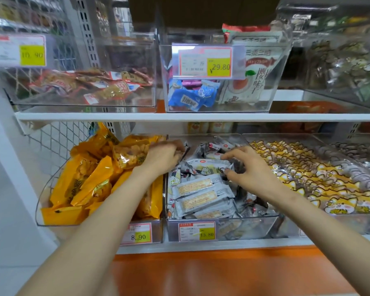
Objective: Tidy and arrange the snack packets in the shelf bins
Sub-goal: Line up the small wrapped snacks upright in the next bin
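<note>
A clear middle bin (222, 229) on the lower shelf holds several grey-and-white snack packets (201, 195), piled loosely. My left hand (165, 155) reaches over the divider at the bin's back left, fingers curled onto a dark-edged packet (186, 149). My right hand (250, 165) hovers over the pile's right side, thumb and fingers spread and touching a long grey packet (207, 165). Whether either hand truly grips its packet is unclear. The bin to the left (41, 201) is full of yellow snack packets (90, 182).
A bin of cat-print yellow packets (308, 178) lies to the right. The upper shelf (179, 116) carries clear bins with red packets (90, 86), blue packets (192, 97) and a tall white pouch (254, 69). Price tags (197, 230) hang on bin fronts. An orange ledge (222, 272) runs below.
</note>
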Available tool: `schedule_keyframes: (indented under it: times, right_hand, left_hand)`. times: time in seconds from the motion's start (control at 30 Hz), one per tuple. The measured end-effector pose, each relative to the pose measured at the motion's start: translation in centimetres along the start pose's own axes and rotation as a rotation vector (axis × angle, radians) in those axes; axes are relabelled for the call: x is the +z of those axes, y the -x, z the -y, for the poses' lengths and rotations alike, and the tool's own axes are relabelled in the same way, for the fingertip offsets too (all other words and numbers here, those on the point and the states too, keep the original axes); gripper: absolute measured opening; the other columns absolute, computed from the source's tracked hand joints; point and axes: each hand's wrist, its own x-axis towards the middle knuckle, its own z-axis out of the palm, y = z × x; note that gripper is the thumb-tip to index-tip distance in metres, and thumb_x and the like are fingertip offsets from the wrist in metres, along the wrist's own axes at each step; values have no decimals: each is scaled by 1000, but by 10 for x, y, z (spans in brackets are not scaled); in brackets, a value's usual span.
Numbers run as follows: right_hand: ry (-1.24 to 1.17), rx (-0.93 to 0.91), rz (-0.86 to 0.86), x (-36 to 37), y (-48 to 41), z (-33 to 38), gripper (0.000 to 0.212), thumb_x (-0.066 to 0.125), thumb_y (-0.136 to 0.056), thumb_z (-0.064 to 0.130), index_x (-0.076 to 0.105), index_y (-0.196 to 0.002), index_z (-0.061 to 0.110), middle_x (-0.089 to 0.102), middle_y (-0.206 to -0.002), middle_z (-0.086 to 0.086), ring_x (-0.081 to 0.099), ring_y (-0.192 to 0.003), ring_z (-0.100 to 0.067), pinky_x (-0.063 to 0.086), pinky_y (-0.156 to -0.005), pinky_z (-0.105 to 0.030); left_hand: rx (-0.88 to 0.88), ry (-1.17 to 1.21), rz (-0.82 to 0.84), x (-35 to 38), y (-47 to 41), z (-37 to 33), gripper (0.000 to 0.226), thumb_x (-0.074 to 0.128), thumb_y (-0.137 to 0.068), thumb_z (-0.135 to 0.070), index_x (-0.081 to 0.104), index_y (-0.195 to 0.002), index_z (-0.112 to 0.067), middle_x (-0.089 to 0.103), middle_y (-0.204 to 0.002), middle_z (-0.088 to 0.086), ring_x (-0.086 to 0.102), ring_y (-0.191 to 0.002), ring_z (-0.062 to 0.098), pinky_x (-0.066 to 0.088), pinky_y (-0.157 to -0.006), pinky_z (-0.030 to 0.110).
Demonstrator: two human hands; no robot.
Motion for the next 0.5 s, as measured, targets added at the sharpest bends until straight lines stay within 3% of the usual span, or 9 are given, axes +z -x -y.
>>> schedule_keyframes:
  times: [0.13, 0.23, 0.3, 0.4, 0.5]
  right_hand:
    - [96, 76, 32, 5, -9, 2, 41, 67, -82, 43, 58, -117, 22, 53, -119, -1, 49, -106, -17, 33, -79, -23]
    - [119, 101, 33, 6, -17, 7, 35, 70, -81, 37, 57, -107, 18, 58, -112, -5, 49, -84, -15, 31, -66, -24]
    - [139, 88, 20, 7, -19, 11, 30, 73, -77, 33, 53, -96, 19, 59, -102, -7, 45, -74, -15, 28, -56, -26]
    - [147, 75, -22, 11, -20, 12, 32, 74, -74, 33, 49, -90, 22, 52, -88, -3, 44, -77, -18, 26, -54, -24]
    - [140, 38, -97, 9, -22, 14, 33, 74, -74, 33, 49, -93, 22, 47, -85, 0, 42, -83, -18, 23, -62, -28]
  left_hand:
    - [61, -14, 125, -7, 5, 4, 32, 45, -94, -12, 57, -121, -23, 57, -121, 7, 49, -113, 23, 39, -85, 31]
    - [25, 24, 66, -11, 9, 11, 29, 48, -94, -16, 57, -121, -23, 55, -128, 7, 51, -116, 24, 42, -92, 33]
    - [-17, 15, 13, -14, 11, 16, 25, 50, -95, -23, 57, -119, -25, 51, -130, 6, 44, -123, 24, 34, -101, 35]
    - [-17, 1, -5, -18, 8, 17, 23, 51, -94, -28, 58, -116, -28, 51, -130, 4, 38, -126, 23, 28, -106, 36]
    - [-6, 70, 75, -18, 1, 13, 31, 57, -89, -36, 58, -118, -23, 57, -124, 4, 48, -117, 22, 38, -98, 32]
